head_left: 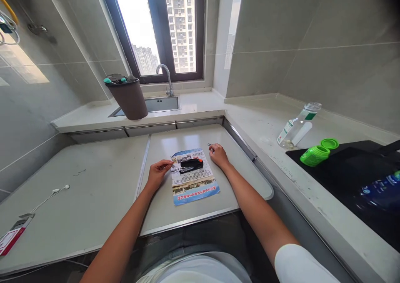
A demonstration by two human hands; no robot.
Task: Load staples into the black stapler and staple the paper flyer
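Observation:
A black stapler with an orange-red spot lies across a printed leaflet. Its silver metal part sticks out toward the left. My left hand is closed in a pinch at that silver end, beside the leaflet's left edge. Just past the leaflet's upper right, my right hand rests on the white folding table. Its thumb and fingers pinch a small silvery strip, too small to make out fully.
White earphones and a red-and-white box lie on the left panel. A brown bin stands by the sink. On the right counter are a clear bottle, a green container and a dark blue bottle.

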